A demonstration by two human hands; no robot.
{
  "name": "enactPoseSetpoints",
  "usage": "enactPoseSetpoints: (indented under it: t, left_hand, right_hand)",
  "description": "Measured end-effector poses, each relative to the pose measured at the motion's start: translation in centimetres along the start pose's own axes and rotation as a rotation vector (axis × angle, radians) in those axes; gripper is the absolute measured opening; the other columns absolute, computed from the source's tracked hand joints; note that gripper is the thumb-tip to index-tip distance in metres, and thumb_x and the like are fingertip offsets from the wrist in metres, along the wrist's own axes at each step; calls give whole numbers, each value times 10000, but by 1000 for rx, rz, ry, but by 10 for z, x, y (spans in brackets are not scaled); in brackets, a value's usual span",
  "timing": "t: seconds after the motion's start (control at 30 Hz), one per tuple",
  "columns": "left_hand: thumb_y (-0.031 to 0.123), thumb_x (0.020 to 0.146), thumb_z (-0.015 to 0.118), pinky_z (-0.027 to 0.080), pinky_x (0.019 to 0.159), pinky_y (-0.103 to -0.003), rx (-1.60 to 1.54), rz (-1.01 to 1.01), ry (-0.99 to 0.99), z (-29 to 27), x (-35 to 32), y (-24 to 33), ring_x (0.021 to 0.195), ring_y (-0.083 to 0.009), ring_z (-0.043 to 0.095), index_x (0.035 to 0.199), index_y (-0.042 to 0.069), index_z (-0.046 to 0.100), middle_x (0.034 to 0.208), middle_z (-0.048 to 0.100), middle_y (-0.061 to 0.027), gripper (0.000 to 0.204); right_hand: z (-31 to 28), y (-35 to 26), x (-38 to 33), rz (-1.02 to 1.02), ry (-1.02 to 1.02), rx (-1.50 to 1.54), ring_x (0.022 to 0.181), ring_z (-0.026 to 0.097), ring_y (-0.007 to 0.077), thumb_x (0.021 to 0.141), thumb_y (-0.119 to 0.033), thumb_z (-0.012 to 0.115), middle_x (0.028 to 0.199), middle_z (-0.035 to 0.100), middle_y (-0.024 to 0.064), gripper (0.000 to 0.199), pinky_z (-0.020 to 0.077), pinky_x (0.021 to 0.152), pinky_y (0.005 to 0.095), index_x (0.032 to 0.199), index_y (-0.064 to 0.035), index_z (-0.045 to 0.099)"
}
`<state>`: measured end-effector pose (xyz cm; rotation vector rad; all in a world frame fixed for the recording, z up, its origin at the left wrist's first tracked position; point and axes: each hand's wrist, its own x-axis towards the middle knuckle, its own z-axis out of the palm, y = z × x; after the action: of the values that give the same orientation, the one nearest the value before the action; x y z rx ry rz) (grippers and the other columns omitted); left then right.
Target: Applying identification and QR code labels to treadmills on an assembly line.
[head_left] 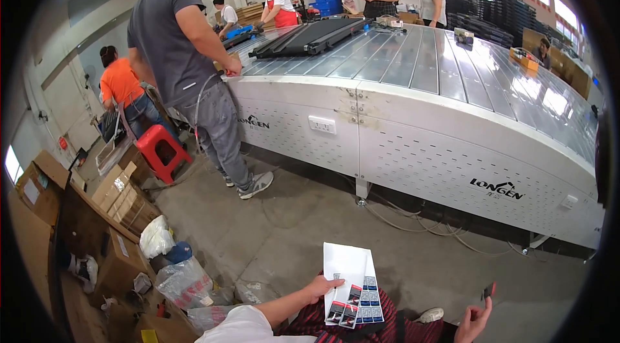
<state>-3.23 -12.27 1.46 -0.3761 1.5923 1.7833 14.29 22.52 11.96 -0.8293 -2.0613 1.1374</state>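
Observation:
I sit with a white sheet of small dark labels (349, 278) lying on my lap over red-striped trousers (310, 323). My left hand (321, 290) holds that sheet by its left edge, thumb on top. At the lower right, my right hand (475, 323) is raised and pinches a small dark and red label (489, 291) between its fingertips. The two hands are well apart.
A long white conveyor line (420, 143) with a shiny slatted top runs across in front of me, carrying a long black panel (310, 36). A person in a grey shirt (174, 46) stands at it. A red stool (161, 149), cardboard boxes (123, 197) and plastic bags (184, 281) are at my left.

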Motion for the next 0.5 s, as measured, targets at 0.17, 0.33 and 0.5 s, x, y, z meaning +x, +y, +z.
enactPoseSetpoints:
  t: [0.17, 0.33, 0.5]
  left_hand:
    - [188, 787, 622, 459, 772, -293, 355, 494, 96, 13, -18, 22, 879, -164, 567, 1045, -6, 563, 982, 604, -69, 328]
    - [329, 781, 597, 490, 617, -331, 807, 766, 252, 12, -22, 32, 677, -245, 622, 929, 34, 613, 755, 639, -119, 330]
    - [377, 746, 595, 436, 402, -366, 1362, 971, 513, 12, -14, 18, 439, -267, 550, 812, 82, 628, 533, 562, -95, 304]
  right_hand:
    - [58, 17, 33, -77, -96, 252, 638, 453, 74, 773, 8, 533, 710, 489, 10, 481, 394, 617, 210, 1221, 10, 357]
    - [115, 6, 76, -122, -203, 324, 596, 445, 74, 782, 4, 527, 675, 495, 16, 453, 397, 569, 216, 1207, 17, 368]
    - [152, 63, 80, 1, -475, -229, 583, 559, 221, 732, -48, 580, 660, 576, 87, 543, 447, 577, 350, 1225, -43, 354]
